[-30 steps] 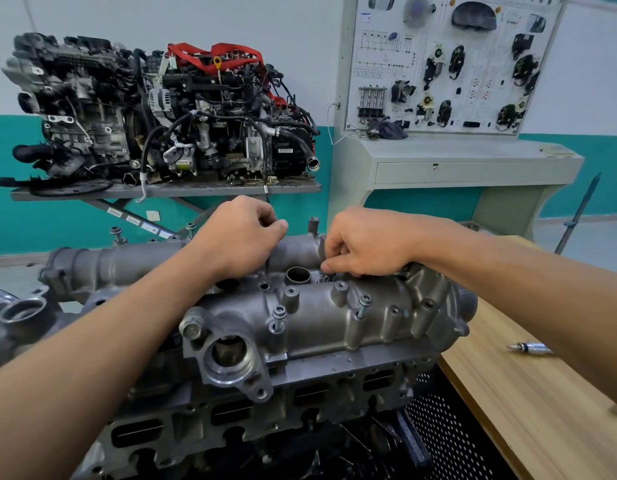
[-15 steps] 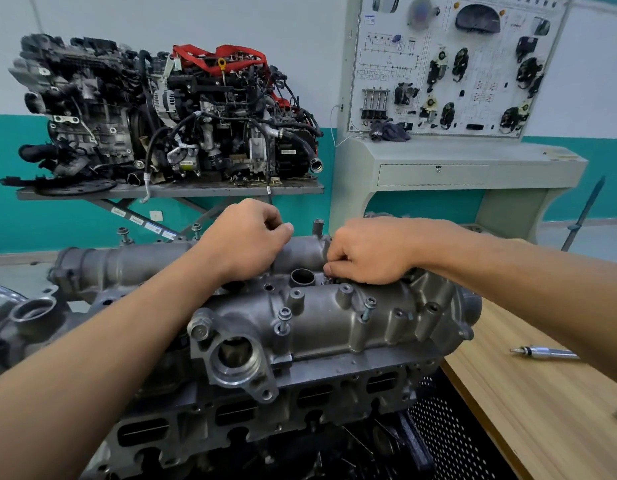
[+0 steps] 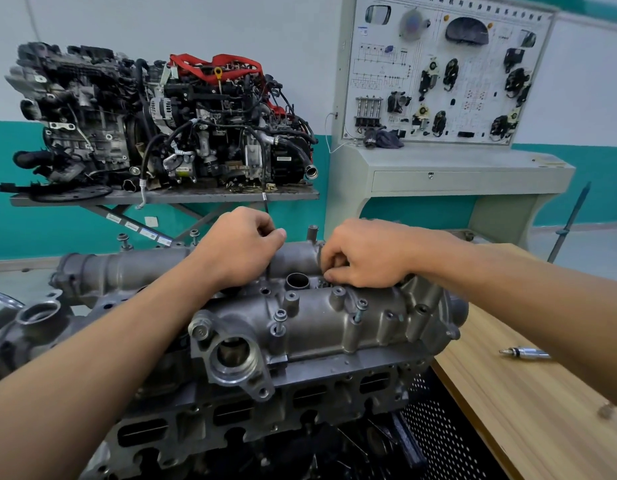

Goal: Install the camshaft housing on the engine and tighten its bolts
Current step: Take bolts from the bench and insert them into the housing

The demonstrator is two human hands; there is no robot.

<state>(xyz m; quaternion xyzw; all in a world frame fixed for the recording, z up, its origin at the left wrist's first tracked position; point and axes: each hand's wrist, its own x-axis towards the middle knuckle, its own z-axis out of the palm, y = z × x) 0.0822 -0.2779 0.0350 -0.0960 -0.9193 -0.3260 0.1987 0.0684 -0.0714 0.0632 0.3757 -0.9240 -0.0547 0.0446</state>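
The grey cast camshaft housing sits on top of the engine in front of me. My left hand is over its far middle, fingers curled, pinching a thin dark bolt shank that points down into the housing. My right hand rests just right of a round open bore, its fingertips curled round a bolt hidden beneath them. On the near side, two bolts stand proud of their holes. More bolts stick up along the far edge.
A wooden bench on the right carries a small silver tool. Black perforated metal lies below the engine. Behind stand another engine on a stand and a grey training board console.
Both hands stay at the same spots on the housing; only the fingers shift slightly. The view has drifted a little.
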